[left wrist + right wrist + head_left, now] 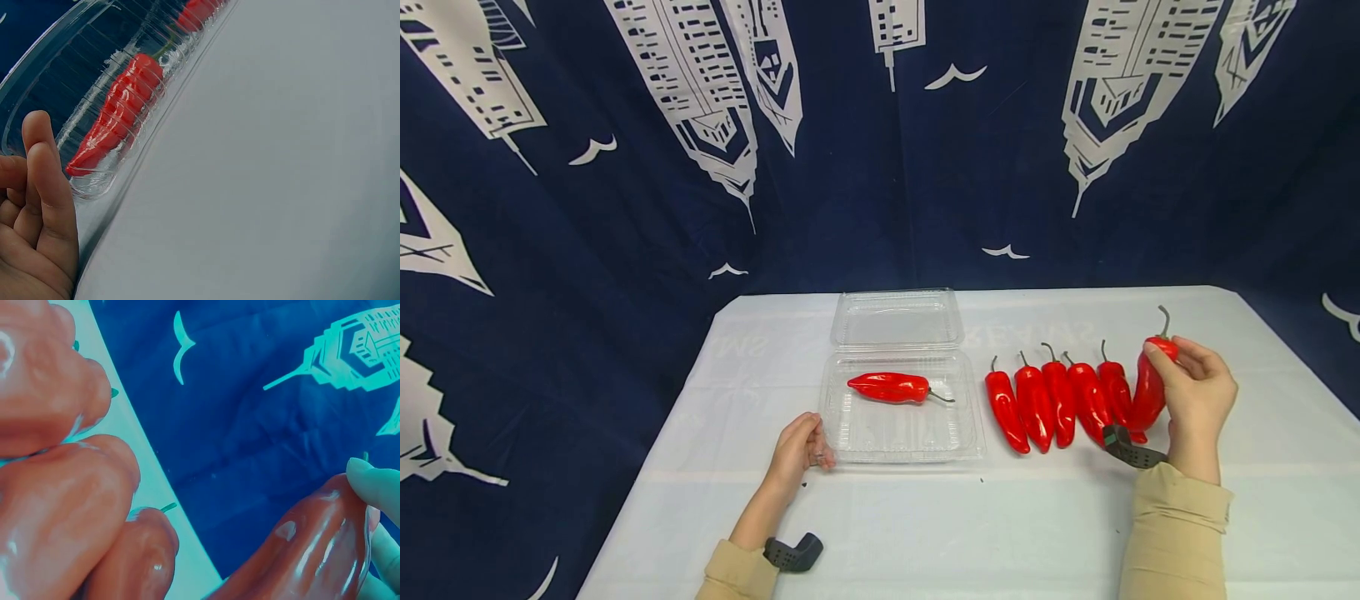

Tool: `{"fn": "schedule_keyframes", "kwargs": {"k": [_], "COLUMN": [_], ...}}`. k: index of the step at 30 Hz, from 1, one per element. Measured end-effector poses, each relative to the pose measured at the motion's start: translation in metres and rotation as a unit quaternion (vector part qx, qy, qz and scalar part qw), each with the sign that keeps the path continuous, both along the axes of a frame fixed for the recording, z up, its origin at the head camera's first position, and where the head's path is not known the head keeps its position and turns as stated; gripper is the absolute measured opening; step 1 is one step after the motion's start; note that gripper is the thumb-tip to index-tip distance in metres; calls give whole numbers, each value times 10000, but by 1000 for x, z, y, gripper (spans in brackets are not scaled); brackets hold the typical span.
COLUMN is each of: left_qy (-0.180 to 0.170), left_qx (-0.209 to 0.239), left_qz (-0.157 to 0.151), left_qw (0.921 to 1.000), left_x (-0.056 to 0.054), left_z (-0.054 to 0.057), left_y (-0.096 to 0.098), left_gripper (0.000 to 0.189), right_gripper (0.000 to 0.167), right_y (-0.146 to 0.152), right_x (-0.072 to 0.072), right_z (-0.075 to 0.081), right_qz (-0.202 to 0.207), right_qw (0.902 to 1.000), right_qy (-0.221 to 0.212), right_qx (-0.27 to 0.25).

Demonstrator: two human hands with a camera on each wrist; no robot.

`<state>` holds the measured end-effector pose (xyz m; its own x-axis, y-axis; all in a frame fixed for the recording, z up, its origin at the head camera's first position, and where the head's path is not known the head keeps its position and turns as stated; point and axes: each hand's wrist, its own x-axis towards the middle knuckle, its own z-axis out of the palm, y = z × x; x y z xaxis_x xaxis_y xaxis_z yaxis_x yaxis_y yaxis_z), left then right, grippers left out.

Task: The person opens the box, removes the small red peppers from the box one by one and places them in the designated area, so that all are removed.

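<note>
My right hand (1202,387) pinches a long red chili pepper (1150,385) near its stem end, thumb on one side and fingers on the other. Its stem points up and its tip hangs down at the right end of a row of several red peppers (1033,404). My left hand (801,450) holds the near left edge of a hinged clear plastic container (910,442), its fingers curled at the rim. Inside the base, one red pepper (889,387) lies sideways, stem to the right. In the left wrist view this pepper (119,112) shows through the ribbed wall.
The container's clear lid (898,321) lies folded back behind its base. All this stands on a white-covered table (970,533). Behind the table hangs a dark blue cloth (865,208) with white building prints. Each wrist wears a black camera band, such as the left band (793,552).
</note>
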<state>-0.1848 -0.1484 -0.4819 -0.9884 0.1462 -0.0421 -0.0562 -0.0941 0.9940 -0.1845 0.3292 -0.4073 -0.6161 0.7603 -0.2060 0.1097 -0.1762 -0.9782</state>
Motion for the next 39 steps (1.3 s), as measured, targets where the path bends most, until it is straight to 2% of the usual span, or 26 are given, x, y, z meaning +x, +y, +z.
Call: {"fn": "schedule_keyframes", "kwargs": {"k": [10,13,20,23,27,34,37,39], "left_qy": [-28,-41,-23,-9,2,-36,-53,-48], "left_qx": [-35,-39,-76,-76,-86,-28,26,38], "left_qz": [-2,-18,-36,-40,-47,-1,-7,-14], "left_qw": [10000,10000,10000,10000,10000,10000,10000,10000], "left_x": [1,0,1,1,0,-1,-1,-1], "left_z": [1,1,2,2,2,0,-1,-1], "left_y": [0,0,-1,0,0,0,0,0], "left_gripper": [28,29,28,28,29,29,29,28], "right_gripper": [59,59,64,63,59,55,54,55], "right_y": [5,16,55,60,53,23,18,21], "right_x": [0,-6,-32,-36,-33,-14,-12,-15], "right_z": [-6,-18,-69,-78,-72,-38,-36,-41], "right_qz": [-51,33,279,374,435,627,718,793], "right_qw": [9999,10000,9990,9977,9957,9922,9898,9873], "right_qy": [13,-23,-140,-293,-498,-703,-809,-908], "right_qx": [-102,10,321,483,656,817,923,1037]}}
